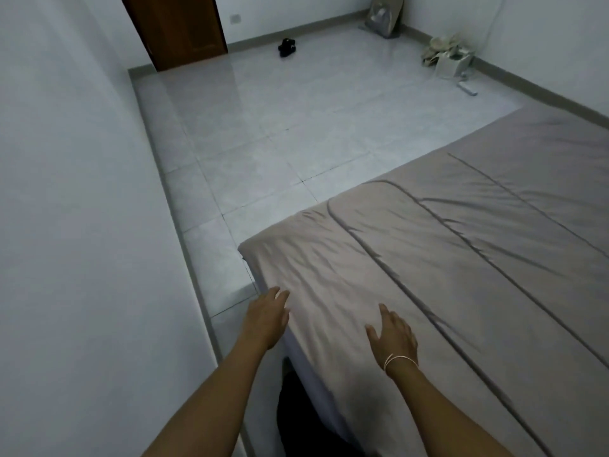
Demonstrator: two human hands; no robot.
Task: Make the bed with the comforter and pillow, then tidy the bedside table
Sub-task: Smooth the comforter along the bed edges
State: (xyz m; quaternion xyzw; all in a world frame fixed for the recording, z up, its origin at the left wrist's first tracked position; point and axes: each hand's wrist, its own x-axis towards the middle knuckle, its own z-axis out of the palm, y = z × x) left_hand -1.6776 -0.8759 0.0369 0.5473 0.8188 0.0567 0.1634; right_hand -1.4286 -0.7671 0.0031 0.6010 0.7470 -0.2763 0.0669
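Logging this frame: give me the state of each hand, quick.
Left hand: open, fingers straight, at the comforter's edge, holding nothing.
Right hand: open, fingers spread over the comforter, holding nothing.

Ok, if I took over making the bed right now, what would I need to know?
Hands: left hand open at the bed's near edge; right hand open, flat over the comforter. Neither grips anything.
Things: the comforter is spread over the bed, with wrinkles near the hands. No pillow or bedside table in view.
Done: comforter laid out.
Left: smooth the wrinkles, place the pillow, tidy the bedside table.
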